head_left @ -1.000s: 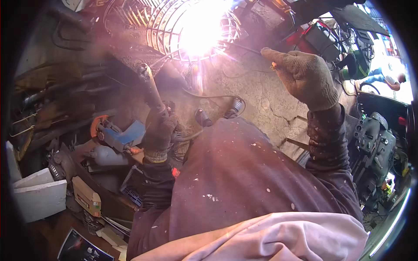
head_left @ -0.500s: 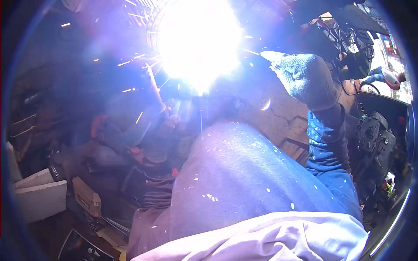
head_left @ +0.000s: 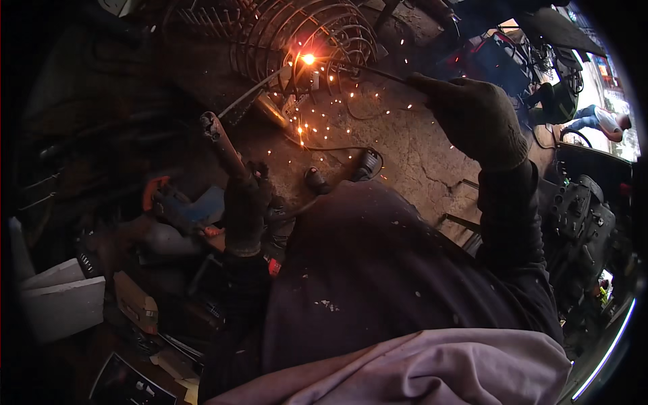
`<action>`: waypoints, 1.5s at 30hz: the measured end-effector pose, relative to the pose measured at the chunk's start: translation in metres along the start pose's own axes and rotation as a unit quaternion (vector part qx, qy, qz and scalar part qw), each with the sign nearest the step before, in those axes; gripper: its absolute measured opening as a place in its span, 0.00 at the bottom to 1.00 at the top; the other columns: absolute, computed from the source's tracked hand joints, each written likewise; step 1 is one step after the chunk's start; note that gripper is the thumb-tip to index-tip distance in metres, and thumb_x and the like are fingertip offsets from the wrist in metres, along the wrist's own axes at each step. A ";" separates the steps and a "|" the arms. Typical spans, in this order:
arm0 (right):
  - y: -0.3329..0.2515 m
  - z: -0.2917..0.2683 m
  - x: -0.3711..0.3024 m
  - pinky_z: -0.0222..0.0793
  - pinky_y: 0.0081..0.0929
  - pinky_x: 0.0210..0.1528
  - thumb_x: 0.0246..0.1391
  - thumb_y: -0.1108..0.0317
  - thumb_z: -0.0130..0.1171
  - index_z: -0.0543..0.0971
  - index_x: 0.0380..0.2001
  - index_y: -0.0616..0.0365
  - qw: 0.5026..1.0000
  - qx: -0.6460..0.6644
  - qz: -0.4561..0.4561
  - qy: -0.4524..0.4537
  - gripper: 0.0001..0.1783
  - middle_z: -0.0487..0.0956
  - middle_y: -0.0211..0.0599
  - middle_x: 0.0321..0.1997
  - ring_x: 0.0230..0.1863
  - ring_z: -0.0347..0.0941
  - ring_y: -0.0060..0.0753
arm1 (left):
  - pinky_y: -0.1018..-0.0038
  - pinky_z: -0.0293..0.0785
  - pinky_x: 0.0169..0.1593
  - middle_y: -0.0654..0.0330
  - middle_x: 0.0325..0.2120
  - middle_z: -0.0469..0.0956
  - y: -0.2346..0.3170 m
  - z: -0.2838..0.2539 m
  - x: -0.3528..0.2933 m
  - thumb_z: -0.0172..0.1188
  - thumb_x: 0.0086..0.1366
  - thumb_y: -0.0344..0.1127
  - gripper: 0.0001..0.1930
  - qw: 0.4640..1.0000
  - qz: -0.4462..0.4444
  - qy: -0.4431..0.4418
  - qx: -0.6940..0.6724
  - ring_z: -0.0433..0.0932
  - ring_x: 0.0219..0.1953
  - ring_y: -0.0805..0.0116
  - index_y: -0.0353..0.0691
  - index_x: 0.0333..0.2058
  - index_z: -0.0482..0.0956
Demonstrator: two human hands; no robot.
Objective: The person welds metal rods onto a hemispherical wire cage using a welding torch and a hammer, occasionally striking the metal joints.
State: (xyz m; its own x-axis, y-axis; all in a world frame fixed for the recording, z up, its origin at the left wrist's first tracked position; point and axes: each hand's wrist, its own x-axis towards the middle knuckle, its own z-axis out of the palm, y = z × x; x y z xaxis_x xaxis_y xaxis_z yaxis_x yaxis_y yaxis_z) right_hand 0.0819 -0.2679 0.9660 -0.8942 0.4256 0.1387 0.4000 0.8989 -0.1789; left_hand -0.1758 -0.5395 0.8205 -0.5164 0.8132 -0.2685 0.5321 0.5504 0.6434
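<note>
My gloved left hand [head_left: 245,209] is wrapped round the handle of a welding electrode holder [head_left: 226,147]. From the holder's tip a thin welding electrode [head_left: 253,93] slants up to the right, toward a glowing orange spot [head_left: 308,59] on a cage of curved metal rods [head_left: 270,34]. Over on the right, my gloved right hand [head_left: 472,115] is closed on a thin dark metal rod [head_left: 374,71] that reaches left to the cage near the glow. Sparks drop below the spot. Whether electrode and cage touch cannot be made out through the glow.
Cracked concrete floor [head_left: 412,162] lies below the cage, with a dark cable [head_left: 337,148] across it. A blue and orange tool [head_left: 196,206] and white boards [head_left: 64,304] are at left. Dark machinery [head_left: 580,216] stands at right; another person [head_left: 601,121] is far off.
The blinding white-blue glare has shrunk to a small orange glow, so the cage and electrode now show. My left hand and the holder have shifted slightly left and down. My right hand stays nearly still.
</note>
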 end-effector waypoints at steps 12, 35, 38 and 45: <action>-0.002 0.000 0.002 0.78 0.37 0.36 0.56 0.69 0.62 0.83 0.52 0.44 1.000 0.026 0.003 0.006 0.19 0.84 0.45 0.36 0.34 0.81 0.47 | 0.75 0.78 0.40 0.62 0.40 0.72 -0.015 0.010 -0.020 0.67 0.56 0.28 0.23 0.857 -0.051 0.017 -0.513 0.75 0.37 0.73 0.34 0.50 0.71; -0.091 0.065 -0.016 0.78 0.38 0.44 0.64 0.58 0.56 0.81 0.55 0.39 0.915 0.361 0.143 -0.113 0.17 0.85 0.40 0.42 0.38 0.83 0.41 | 0.40 0.52 0.72 0.46 0.66 0.64 0.037 0.020 0.001 0.67 0.56 0.31 0.27 0.604 0.175 -0.096 -0.772 0.62 0.69 0.48 0.44 0.56 0.73; -0.103 0.110 -0.014 0.78 0.39 0.45 0.60 0.55 0.58 0.81 0.55 0.39 0.914 0.381 0.104 -0.096 0.20 0.84 0.45 0.41 0.41 0.82 0.46 | 0.40 0.53 0.72 0.48 0.66 0.65 0.059 0.015 -0.001 0.66 0.56 0.29 0.29 0.599 0.115 -0.068 -0.789 0.63 0.69 0.50 0.43 0.59 0.72; -0.034 0.084 0.024 0.78 0.40 0.42 0.59 0.56 0.59 0.82 0.49 0.46 0.943 0.331 -0.004 -0.042 0.17 0.84 0.43 0.37 0.37 0.81 0.48 | 0.43 0.67 0.65 0.55 0.51 0.77 0.035 0.023 0.003 0.63 0.55 0.29 0.27 0.626 0.085 0.120 -0.766 0.76 0.54 0.56 0.39 0.55 0.70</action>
State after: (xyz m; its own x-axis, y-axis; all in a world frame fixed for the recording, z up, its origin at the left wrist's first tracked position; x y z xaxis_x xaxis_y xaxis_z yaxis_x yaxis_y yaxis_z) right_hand 0.0300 -0.2971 0.8937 -0.9207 0.3839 0.0705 0.2048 0.6288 -0.7501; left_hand -0.1434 -0.5132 0.8259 -0.7228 0.6830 -0.1053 -0.5798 -0.5165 0.6301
